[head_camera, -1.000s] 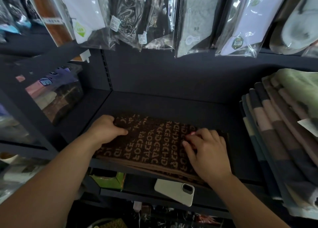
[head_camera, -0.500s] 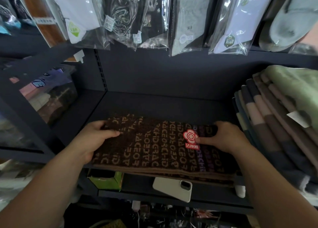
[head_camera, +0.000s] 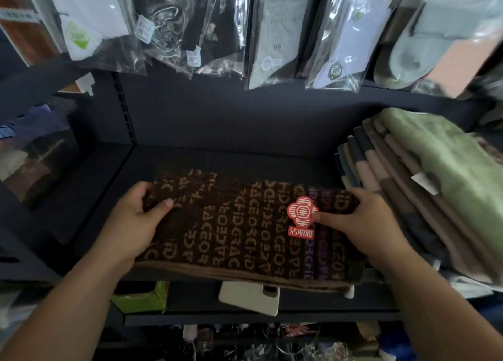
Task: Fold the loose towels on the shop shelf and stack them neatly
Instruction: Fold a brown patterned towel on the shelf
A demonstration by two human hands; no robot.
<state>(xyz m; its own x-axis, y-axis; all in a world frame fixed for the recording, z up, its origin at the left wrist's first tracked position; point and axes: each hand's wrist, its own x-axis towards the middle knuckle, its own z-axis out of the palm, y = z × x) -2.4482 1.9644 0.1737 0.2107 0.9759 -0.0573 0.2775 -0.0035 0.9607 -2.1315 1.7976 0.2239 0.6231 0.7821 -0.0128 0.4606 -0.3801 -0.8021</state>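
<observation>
Shelf (head_camera: 223,157): brown towel (head_camera: 231,232), long axis left-right, left hand (head_camera: 136,220), right hand (head_camera: 363,219) gripping ends.

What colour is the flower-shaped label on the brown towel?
The label is red with white stripes; head view.

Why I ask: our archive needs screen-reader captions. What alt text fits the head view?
Left hand and right hand grip the ends of a folded brown lettered towel on a dark shelf. Stacked towels lie at right; bagged socks hang above.
</observation>
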